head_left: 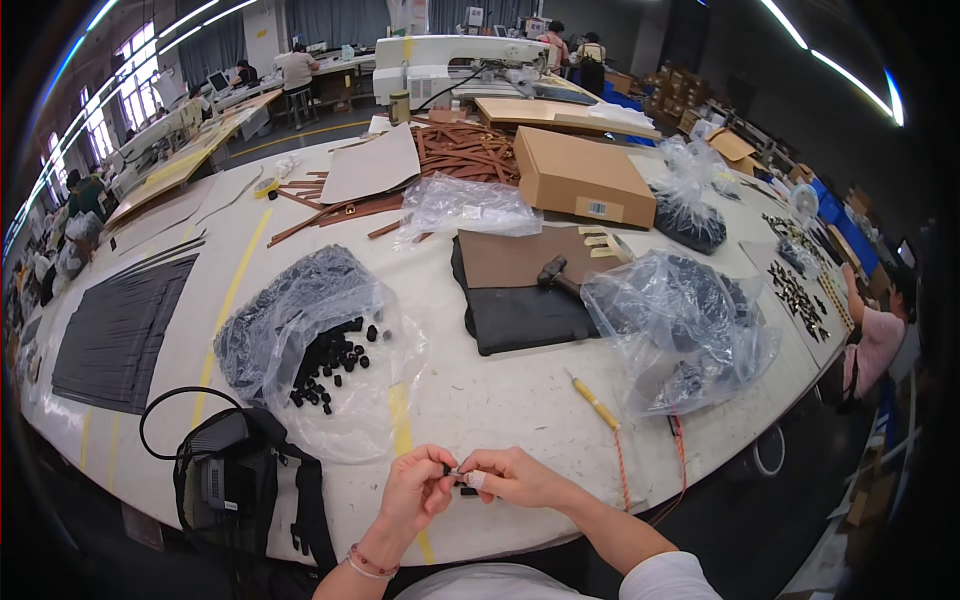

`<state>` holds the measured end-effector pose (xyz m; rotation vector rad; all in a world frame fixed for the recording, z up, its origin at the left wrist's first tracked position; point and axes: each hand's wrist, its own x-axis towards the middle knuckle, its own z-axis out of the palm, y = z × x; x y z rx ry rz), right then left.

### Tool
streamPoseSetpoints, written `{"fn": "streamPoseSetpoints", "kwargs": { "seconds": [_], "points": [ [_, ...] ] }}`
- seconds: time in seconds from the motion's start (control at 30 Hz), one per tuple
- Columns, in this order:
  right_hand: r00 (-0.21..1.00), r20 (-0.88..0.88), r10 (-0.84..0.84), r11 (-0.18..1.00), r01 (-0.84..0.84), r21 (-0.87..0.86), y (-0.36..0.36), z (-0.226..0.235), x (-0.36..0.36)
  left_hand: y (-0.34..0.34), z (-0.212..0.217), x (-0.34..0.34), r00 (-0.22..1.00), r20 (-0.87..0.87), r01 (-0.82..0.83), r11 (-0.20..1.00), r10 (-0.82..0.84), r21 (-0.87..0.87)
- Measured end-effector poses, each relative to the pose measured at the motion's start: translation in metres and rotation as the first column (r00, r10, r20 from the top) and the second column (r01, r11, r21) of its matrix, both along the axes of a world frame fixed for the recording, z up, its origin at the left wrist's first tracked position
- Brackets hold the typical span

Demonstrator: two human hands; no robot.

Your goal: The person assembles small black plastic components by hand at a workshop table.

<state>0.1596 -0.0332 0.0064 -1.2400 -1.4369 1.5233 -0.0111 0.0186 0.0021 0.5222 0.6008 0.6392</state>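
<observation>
Near the table's front edge, my left hand (415,490) pinches a small black cylindrical piece (447,469) between thumb and fingers. My right hand (515,477) meets it there, its thumb and forefinger closed on a tiny part that I cannot make out; a white wrap (475,481) covers one fingertip. Just below the fingers, another small black piece (468,491) lies on the table. Farther off to the left, several like black pieces (338,362) spill from a clear plastic bag (345,425).
A yellow-handled tool (595,402) with an orange cord lies right of my hands. Beyond are a hammer (560,275) on a dark padded block (530,318) and a filled plastic bag (685,330). A black mesh bag (225,470) sits left. A co-worker (880,340) is at the right.
</observation>
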Motion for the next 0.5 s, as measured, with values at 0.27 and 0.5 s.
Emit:
{"fn": "streamPoseSetpoints", "kwargs": {
  "seconds": [0.27,0.5],
  "points": [
    [0.996,0.029,0.081,0.996,-0.082,0.026,0.001,0.01,0.007,0.001,-0.001,0.0,0.991,0.027,0.131,0.991,-0.13,-0.039],
    [0.996,0.05,0.069,0.993,-0.074,0.094,-0.001,0.015,0.005,0.006,0.005,-0.003,0.987,-0.142,0.101,0.968,-0.07,0.23]
  ]
}}
